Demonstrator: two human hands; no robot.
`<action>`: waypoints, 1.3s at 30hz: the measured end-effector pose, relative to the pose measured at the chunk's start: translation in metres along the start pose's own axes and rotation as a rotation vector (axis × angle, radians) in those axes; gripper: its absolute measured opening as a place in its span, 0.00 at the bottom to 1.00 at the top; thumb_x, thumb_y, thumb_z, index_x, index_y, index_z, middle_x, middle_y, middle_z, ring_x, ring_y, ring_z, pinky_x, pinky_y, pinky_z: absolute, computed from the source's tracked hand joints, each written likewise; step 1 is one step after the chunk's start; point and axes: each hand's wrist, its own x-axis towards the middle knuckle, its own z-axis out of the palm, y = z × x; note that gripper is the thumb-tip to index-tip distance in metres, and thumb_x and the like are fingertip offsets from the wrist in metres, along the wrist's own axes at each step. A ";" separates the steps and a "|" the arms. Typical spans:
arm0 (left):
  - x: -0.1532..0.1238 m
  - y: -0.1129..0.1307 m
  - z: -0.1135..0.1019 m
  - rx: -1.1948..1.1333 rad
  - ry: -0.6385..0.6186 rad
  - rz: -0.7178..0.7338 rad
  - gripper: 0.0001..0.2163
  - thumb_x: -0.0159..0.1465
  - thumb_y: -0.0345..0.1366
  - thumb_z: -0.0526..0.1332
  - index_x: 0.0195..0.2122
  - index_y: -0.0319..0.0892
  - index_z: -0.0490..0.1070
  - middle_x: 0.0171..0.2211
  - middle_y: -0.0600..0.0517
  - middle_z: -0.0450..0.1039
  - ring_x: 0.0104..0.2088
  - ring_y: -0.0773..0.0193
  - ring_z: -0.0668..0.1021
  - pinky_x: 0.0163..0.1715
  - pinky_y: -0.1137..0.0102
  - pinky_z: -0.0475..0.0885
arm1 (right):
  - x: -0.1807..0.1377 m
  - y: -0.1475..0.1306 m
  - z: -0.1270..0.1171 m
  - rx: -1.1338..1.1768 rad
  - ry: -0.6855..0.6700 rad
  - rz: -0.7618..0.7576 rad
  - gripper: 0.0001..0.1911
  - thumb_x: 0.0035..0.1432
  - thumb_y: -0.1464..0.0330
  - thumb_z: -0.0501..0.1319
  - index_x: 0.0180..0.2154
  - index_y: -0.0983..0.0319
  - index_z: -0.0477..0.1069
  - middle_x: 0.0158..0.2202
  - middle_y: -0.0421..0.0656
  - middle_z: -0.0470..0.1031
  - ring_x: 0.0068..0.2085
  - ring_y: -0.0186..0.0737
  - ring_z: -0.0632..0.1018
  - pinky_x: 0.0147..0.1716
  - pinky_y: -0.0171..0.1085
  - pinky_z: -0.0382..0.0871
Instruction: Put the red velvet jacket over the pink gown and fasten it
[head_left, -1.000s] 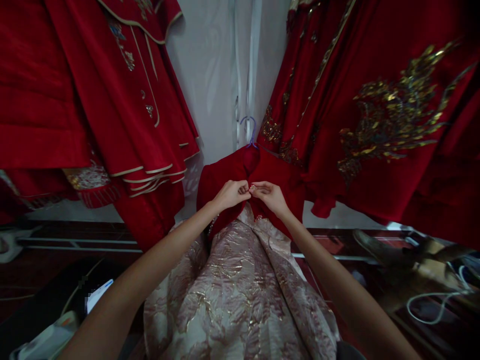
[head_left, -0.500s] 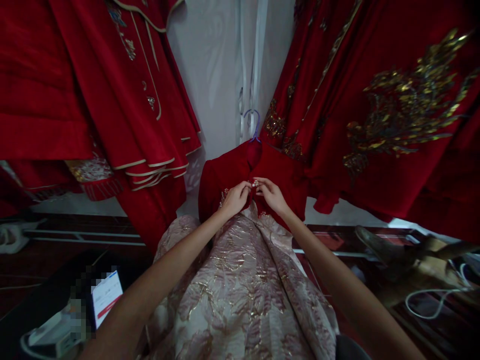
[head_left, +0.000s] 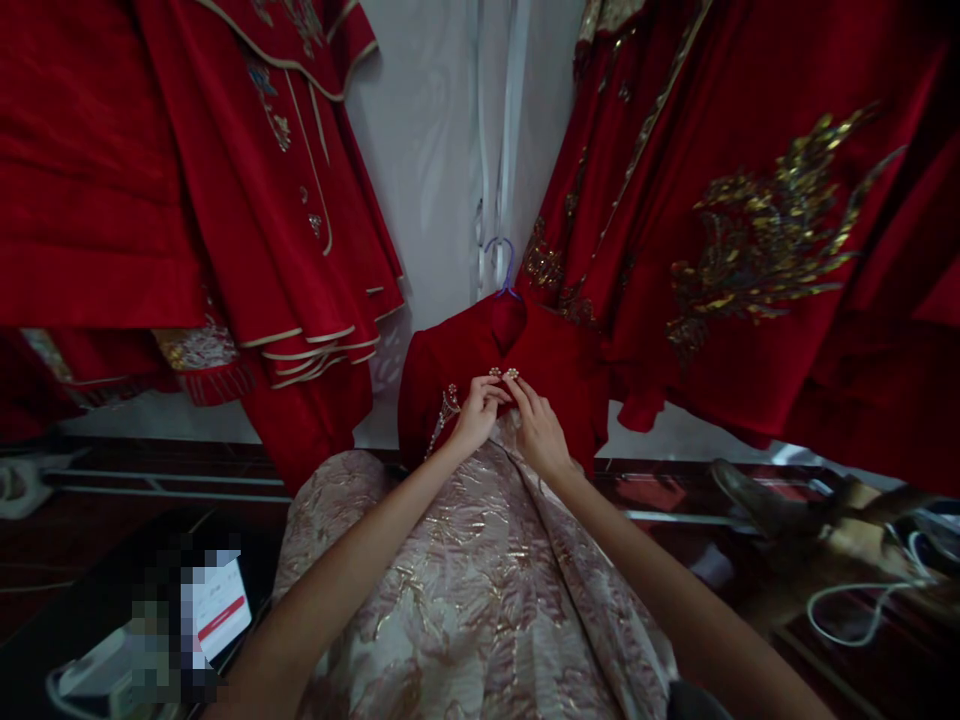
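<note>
1. Red jacket (head_left: pixel 450 350) hangs centre; red gowns (head_left: pixel 225 200) crowd 9 and 3 o'clock, wall (head_left: pixel 427 150) gap at 12.
2. Left hand (head_left: pixel 474 415), right hand (head_left: pixel 541 432) side by side, fingers pinching jacket front at pearl clasp (head_left: pixel 504 373), probably.

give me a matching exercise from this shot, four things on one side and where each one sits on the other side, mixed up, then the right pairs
Things:
1. hanger hook
2. brocade skirt
3. white cable
4. gold embroidery

Places:
A. lower right corner of the view
B. on the red gown hanging at upper right
C. just above the collar of the red jacket
D. bottom centre of the view, pale pink and gold

Pairs: 1-C, 2-D, 3-A, 4-B
</note>
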 end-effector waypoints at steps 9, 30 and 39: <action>-0.040 -0.022 -0.053 0.854 -0.151 -0.136 0.21 0.59 0.31 0.55 0.54 0.41 0.57 0.52 0.38 0.61 0.52 0.50 0.69 0.47 0.54 0.66 | -0.022 0.054 -0.016 0.071 0.020 0.233 0.17 0.52 0.73 0.52 0.45 0.62 0.65 0.40 0.48 0.69 0.40 0.43 0.71 0.37 0.38 0.67; -0.042 0.035 0.023 0.593 -0.363 -0.165 0.21 0.62 0.31 0.50 0.57 0.40 0.52 0.44 0.41 0.73 0.42 0.57 0.78 0.44 0.65 0.69 | 0.054 0.040 -0.109 0.450 -0.255 0.352 0.07 0.42 0.71 0.60 0.27 0.61 0.62 0.19 0.35 0.66 0.21 0.28 0.66 0.20 0.28 0.57; -0.039 0.004 0.045 0.638 -0.355 -0.294 0.09 0.54 0.32 0.57 0.36 0.39 0.72 0.35 0.43 0.75 0.38 0.52 0.77 0.38 0.65 0.70 | 0.055 -0.022 -0.043 0.984 -0.467 0.406 0.19 0.41 0.71 0.63 0.36 0.61 0.60 0.25 0.35 0.68 0.25 0.31 0.71 0.23 0.31 0.66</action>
